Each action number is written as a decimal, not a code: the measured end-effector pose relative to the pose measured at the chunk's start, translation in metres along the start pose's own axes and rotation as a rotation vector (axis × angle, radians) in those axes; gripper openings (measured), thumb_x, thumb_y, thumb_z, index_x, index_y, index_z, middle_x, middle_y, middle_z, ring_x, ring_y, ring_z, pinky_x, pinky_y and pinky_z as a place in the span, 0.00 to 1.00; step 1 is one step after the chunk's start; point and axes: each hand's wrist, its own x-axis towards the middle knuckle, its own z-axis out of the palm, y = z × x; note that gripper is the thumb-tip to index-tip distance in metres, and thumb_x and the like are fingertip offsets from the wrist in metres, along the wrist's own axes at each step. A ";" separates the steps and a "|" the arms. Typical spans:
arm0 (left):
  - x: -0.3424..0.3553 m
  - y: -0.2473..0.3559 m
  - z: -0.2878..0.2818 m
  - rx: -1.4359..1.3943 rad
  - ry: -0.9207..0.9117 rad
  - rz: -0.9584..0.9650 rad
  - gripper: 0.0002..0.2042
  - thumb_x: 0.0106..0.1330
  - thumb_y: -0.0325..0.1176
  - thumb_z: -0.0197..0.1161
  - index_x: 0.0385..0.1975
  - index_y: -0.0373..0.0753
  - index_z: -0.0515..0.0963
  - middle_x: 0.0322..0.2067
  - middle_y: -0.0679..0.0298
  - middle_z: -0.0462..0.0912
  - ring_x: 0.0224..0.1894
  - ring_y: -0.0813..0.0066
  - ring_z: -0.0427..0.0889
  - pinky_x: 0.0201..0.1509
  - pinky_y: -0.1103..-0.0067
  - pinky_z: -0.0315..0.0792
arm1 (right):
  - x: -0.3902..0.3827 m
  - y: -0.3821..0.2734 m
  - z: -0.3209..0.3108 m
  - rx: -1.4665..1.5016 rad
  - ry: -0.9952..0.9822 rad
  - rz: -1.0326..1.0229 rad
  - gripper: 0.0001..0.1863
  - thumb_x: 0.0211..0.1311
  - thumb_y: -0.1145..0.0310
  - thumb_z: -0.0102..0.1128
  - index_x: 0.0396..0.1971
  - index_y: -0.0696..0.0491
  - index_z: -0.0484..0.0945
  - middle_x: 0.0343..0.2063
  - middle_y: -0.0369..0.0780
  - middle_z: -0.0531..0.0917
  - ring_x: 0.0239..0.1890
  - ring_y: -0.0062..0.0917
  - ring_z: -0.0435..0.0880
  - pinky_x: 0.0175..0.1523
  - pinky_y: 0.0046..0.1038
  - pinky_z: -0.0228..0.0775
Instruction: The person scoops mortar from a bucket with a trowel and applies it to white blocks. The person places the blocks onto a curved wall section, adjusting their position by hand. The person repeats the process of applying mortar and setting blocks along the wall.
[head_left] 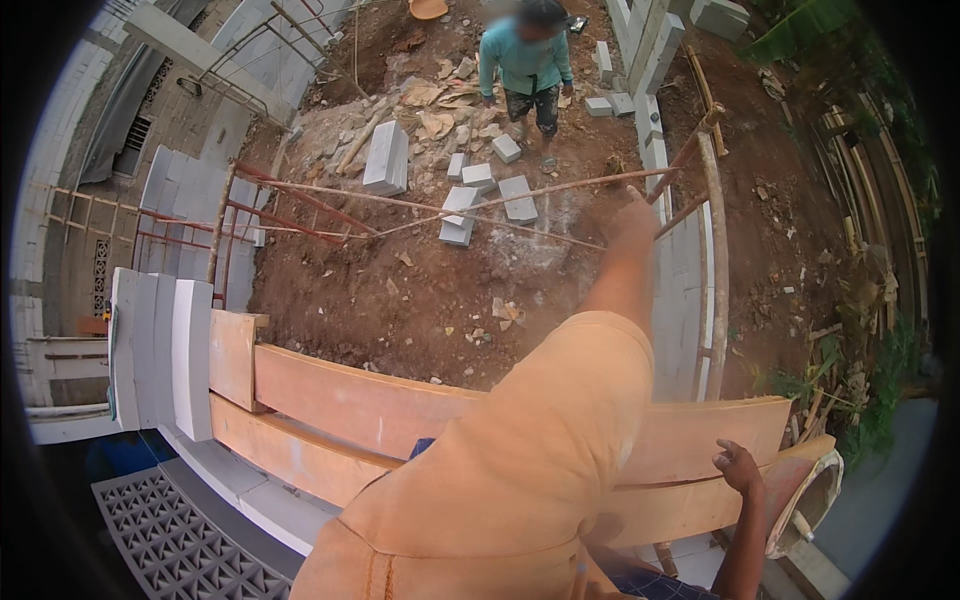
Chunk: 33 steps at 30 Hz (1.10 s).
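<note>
At two o'clock my left hand (632, 212) is beside the rusty red-brown tubular metal scaffold frame (721, 260), whether gripping I cannot tell, and at four o'clock my right hand (738, 467), loosely open, is near the long orange-tan wooden plank (675, 440), so I should lean carefully.

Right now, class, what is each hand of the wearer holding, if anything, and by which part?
Left hand: overlaps the scaffold frame, so holding cannot be told. Right hand: nothing visibly held.

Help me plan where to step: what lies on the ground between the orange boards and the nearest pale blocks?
In the head view, brown dirt with scattered small rubble lies between the boards and the blocks.
</note>
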 end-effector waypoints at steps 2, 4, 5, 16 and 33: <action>-0.001 0.011 0.020 0.016 -0.019 -0.036 0.42 0.73 0.39 0.56 0.79 0.42 0.36 0.62 0.46 0.77 0.62 0.51 0.79 0.66 0.57 0.70 | -0.004 0.000 0.002 0.024 -0.041 0.043 0.29 0.64 0.59 0.62 0.61 0.58 0.75 0.57 0.55 0.80 0.59 0.46 0.80 0.65 0.39 0.70; -0.002 0.014 0.025 -0.021 -0.031 0.005 0.39 0.74 0.39 0.52 0.79 0.42 0.38 0.63 0.47 0.76 0.63 0.52 0.79 0.66 0.58 0.70 | -0.005 0.010 0.003 -0.032 -0.044 -0.010 0.29 0.65 0.59 0.62 0.61 0.59 0.75 0.56 0.55 0.80 0.58 0.46 0.81 0.65 0.39 0.70; -0.006 0.018 0.025 -0.032 -0.043 0.034 0.38 0.75 0.39 0.50 0.79 0.43 0.39 0.63 0.47 0.76 0.63 0.52 0.79 0.66 0.59 0.71 | -0.007 0.016 0.007 -0.048 -0.042 -0.029 0.29 0.65 0.59 0.62 0.61 0.59 0.75 0.56 0.55 0.81 0.57 0.45 0.81 0.65 0.39 0.70; -0.009 0.055 -0.008 0.110 -0.016 0.113 0.31 0.78 0.42 0.46 0.79 0.48 0.48 0.62 0.48 0.77 0.63 0.53 0.78 0.64 0.64 0.74 | -0.015 0.028 0.009 -0.009 0.009 -0.019 0.29 0.65 0.60 0.61 0.62 0.59 0.74 0.54 0.54 0.82 0.56 0.45 0.82 0.62 0.40 0.72; 0.009 0.049 0.026 0.434 -0.258 0.145 0.29 0.68 0.45 0.61 0.65 0.35 0.71 0.60 0.50 0.80 0.59 0.50 0.82 0.66 0.58 0.72 | -0.019 0.045 0.004 -0.010 0.103 0.001 0.28 0.64 0.62 0.64 0.62 0.58 0.75 0.50 0.54 0.84 0.52 0.41 0.83 0.57 0.37 0.74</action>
